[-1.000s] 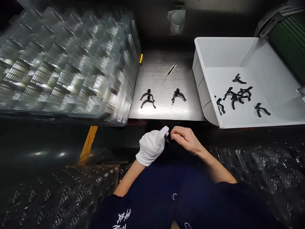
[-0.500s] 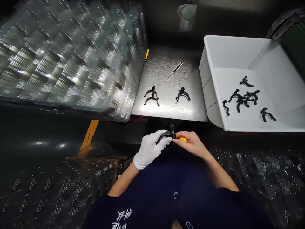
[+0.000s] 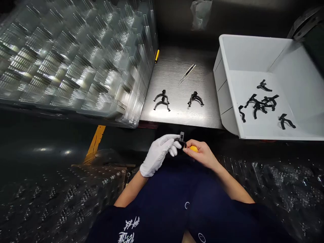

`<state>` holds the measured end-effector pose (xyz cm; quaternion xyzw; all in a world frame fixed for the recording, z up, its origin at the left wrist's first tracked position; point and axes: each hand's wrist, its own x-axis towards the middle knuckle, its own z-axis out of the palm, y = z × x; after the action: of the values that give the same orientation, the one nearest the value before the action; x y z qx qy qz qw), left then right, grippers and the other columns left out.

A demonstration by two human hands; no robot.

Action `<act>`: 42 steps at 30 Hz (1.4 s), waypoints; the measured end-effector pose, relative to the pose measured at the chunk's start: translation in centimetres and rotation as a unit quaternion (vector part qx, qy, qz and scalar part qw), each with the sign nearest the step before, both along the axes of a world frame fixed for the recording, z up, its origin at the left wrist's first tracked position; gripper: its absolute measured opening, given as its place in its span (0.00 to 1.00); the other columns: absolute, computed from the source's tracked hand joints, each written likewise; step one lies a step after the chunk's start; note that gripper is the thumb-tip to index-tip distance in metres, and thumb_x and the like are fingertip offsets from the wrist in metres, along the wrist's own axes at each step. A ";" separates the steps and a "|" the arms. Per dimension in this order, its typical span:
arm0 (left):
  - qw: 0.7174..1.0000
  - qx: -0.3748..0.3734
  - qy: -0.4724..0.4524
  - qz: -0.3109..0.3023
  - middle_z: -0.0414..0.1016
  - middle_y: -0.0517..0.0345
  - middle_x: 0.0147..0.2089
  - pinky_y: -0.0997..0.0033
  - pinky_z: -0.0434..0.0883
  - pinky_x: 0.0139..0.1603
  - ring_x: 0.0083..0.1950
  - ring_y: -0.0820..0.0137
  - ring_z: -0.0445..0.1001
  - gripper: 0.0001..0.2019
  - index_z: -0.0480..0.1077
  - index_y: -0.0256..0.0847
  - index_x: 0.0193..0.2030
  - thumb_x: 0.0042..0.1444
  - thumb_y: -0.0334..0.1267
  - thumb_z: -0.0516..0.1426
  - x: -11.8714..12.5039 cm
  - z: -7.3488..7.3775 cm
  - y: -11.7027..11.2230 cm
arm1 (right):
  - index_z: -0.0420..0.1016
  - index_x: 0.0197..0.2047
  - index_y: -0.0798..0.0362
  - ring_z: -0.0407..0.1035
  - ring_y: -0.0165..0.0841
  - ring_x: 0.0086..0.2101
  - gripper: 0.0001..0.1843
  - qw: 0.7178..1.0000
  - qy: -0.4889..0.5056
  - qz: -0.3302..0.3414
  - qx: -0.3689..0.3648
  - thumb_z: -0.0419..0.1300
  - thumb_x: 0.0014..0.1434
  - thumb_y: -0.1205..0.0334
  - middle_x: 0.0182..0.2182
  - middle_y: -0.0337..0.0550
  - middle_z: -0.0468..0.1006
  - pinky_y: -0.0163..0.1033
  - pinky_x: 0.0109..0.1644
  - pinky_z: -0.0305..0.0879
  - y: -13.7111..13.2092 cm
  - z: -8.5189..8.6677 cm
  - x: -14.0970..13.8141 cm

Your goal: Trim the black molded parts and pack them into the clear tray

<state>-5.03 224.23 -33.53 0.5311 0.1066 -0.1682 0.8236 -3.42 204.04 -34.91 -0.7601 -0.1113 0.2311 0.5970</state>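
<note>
My left hand (image 3: 158, 153), in a white glove, is closed on a small black plastic part (image 3: 181, 139) just below the table's front edge. My right hand (image 3: 199, 153) is bare and grips a small tool with a yellow handle (image 3: 194, 148), its tip at the black part. The two hands meet over my lap. On the metal table (image 3: 177, 111) lie two groups of similar black curved parts: one pair (image 3: 161, 100) to the left and another piece (image 3: 195, 99) to the right.
Metal tweezers (image 3: 186, 74) lie farther back on the table. A white bin (image 3: 253, 54) at the right holds several black parts (image 3: 263, 103). Stacked clear plastic trays (image 3: 76, 57) fill the left, with a yellow-capped pen (image 3: 157, 55) beside them. More clear trays (image 3: 60, 202) sit low at both sides.
The black part has been turned in my gloved fingers and now shows above them; the yellow tool handle has come into sight in my right hand. Both hands stay together.
</note>
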 end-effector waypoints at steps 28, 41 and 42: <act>0.605 0.774 -0.167 0.082 0.76 0.43 0.48 0.65 0.57 0.29 0.41 0.54 0.72 0.14 0.78 0.42 0.45 0.65 0.45 0.53 12.3 -2.1 3.6 | 0.82 0.44 0.51 0.76 0.43 0.43 0.13 0.745 -0.186 -0.181 -0.615 0.58 0.65 0.58 0.40 0.47 0.84 0.41 0.43 0.66 -16.1 8.2 9.9; 0.629 0.679 -0.331 0.181 0.82 0.46 0.44 0.64 0.69 0.38 0.41 0.57 0.80 0.18 0.76 0.39 0.56 0.66 0.45 0.57 7.9 -1.4 1.9 | 0.75 0.48 0.67 0.75 0.49 0.41 0.19 0.617 -0.219 -0.294 -0.697 0.45 0.66 0.72 0.40 0.68 0.79 0.42 0.36 0.61 -16.2 7.5 10.8; 0.625 0.665 -0.367 0.180 0.82 0.47 0.43 0.65 0.71 0.39 0.39 0.60 0.80 0.17 0.76 0.39 0.56 0.65 0.43 0.58 7.6 -1.4 1.5 | 0.76 0.46 0.65 0.75 0.47 0.39 0.18 0.600 -0.262 -0.335 -0.678 0.45 0.67 0.70 0.39 0.65 0.80 0.42 0.34 0.61 -15.5 7.9 9.8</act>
<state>2.53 225.69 -34.97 0.9224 -0.0280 0.3084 0.2308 6.42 188.57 -27.00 -0.9584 0.1879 -0.1851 -0.1087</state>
